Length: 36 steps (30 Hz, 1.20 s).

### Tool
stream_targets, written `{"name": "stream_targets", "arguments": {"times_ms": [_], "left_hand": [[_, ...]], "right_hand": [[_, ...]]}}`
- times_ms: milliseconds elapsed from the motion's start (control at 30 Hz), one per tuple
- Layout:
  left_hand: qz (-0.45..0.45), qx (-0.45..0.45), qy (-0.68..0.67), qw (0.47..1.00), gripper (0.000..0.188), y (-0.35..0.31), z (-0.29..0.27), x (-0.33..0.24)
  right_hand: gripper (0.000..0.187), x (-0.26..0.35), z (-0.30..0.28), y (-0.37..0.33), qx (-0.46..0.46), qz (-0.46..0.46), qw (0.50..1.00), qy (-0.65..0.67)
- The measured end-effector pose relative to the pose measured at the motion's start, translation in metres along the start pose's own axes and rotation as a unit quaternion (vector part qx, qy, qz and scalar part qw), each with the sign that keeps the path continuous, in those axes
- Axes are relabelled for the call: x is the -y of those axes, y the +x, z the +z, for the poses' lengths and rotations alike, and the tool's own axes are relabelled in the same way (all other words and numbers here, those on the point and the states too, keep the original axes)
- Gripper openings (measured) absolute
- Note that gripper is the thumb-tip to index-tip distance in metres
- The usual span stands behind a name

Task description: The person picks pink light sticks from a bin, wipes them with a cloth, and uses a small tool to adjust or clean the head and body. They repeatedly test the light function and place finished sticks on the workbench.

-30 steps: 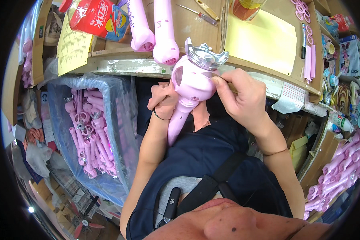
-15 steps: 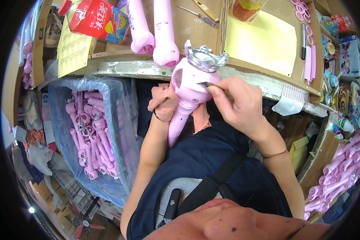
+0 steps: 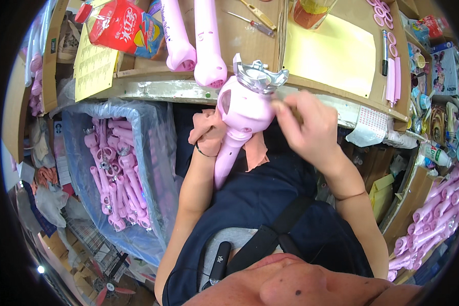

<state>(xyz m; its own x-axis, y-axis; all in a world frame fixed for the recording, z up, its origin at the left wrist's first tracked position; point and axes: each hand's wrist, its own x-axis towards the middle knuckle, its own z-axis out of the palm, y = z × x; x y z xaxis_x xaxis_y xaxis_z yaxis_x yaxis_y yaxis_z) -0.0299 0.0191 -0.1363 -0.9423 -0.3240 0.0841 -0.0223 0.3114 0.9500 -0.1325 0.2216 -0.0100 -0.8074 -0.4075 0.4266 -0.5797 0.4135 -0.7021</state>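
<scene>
— Where to find the pink wand (image 3: pixel 246 109)?
— Tilted, in front of the worktable (image 3: pixel 153 91), above the lap, with silver crown (image 3: pixel 262 76) on top.
— And the fingers?
— On the left hand (image 3: pixel 206 130), covered by salmon-coloured material: closed on the wand's neck, with tips hidden. On the right hand (image 3: pixel 310 125): thumb and forefinger pinched together at the round head, too blurred to tell what is between.
— And on the table?
— Nearest, two hollow pink tubes (image 3: pixel 207 46); then screwdriver (image 3: pixel 260 28), yellow sheet (image 3: pixel 329 61), glass with amber liquid (image 3: pixel 307 14), red-labelled bottle (image 3: pixel 118 26). Rightmost, pink rings (image 3: pixel 391 51).
— And in containers?
— At left, inside a plastic-lined bin (image 3: pixel 153 153), many pink wands (image 3: pixel 112 168), some with silver crowns.
— Farther?
— At right, piled pink pieces (image 3: pixel 436 214); at lower left, a fan (image 3: pixel 110 287).
</scene>
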Motion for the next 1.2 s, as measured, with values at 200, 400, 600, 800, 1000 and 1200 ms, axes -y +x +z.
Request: {"name": "stream_targets", "arguments": {"times_ms": [200,400,600,800,1000,1200], "left_hand": [[0.007,0.011,-0.015,1.0,0.026,0.003,0.002,-0.003],[0.034,0.017,-0.061,0.997,0.024,0.006,0.002,0.002],[0.058,0.008,0.079,0.995,0.02,0.007,-0.008,0.012],[0.099,0.036,0.281,0.954,0.025,0.001,-0.003,-0.008],[0.229,-0.124,0.415,0.872,0.017,-0.012,-0.031,-0.057],[0.099,-0.129,-0.328,0.93,0.021,-0.001,-0.073,-0.117]], "right_hand": [[0.013,-0.008,0.001,-0.002,0.002,0.012,1.0,-0.014],[0.014,-0.048,-0.019,-0.032,-0.07,-0.07,0.995,0.007],[0.027,-0.104,-0.032,-0.055,-0.094,-0.128,0.926,-0.342],[0.041,-0.046,-0.016,-0.055,-0.075,-0.074,0.988,-0.114],[0.047,-0.015,0.042,-0.037,-0.094,-0.156,0.982,0.044],[0.023,0.017,0.065,-0.059,0.155,0.09,0.928,0.328]]}}
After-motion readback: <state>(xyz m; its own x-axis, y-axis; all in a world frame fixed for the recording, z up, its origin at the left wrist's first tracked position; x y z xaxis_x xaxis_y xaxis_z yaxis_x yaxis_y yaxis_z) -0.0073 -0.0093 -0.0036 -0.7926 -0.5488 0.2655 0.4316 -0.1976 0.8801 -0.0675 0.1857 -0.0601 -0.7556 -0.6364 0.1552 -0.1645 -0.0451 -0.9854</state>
